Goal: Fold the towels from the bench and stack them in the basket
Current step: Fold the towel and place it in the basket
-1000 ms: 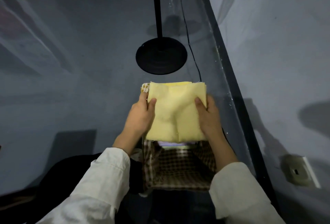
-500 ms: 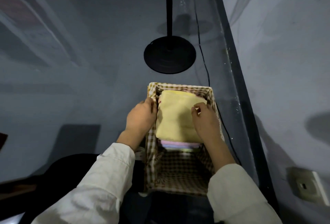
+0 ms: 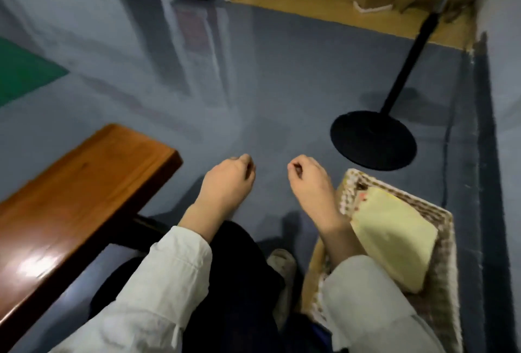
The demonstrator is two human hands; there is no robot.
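A folded yellow towel (image 3: 394,237) lies on top inside the checked, woven basket (image 3: 444,257) on the floor at the lower right. My left hand (image 3: 228,180) and my right hand (image 3: 310,183) hang side by side over the grey floor, left of the basket. Both have loosely curled fingers and hold nothing. My right forearm crosses the basket's near left corner and hides part of it. The brown wooden bench (image 3: 76,197) runs along the left; the part in view bears no towel.
A black round stand base (image 3: 372,140) with its pole sits on the floor just beyond the basket, a cable running beside it. A dark skirting and a wall close the right side. My shoe (image 3: 282,262) is between my knee and the basket. A green mat (image 3: 19,71) lies far left.
Both hands lowered the yellow towel into the basket, let go of it and lifted out to the left. The view has swung left, bringing the bench into sight.
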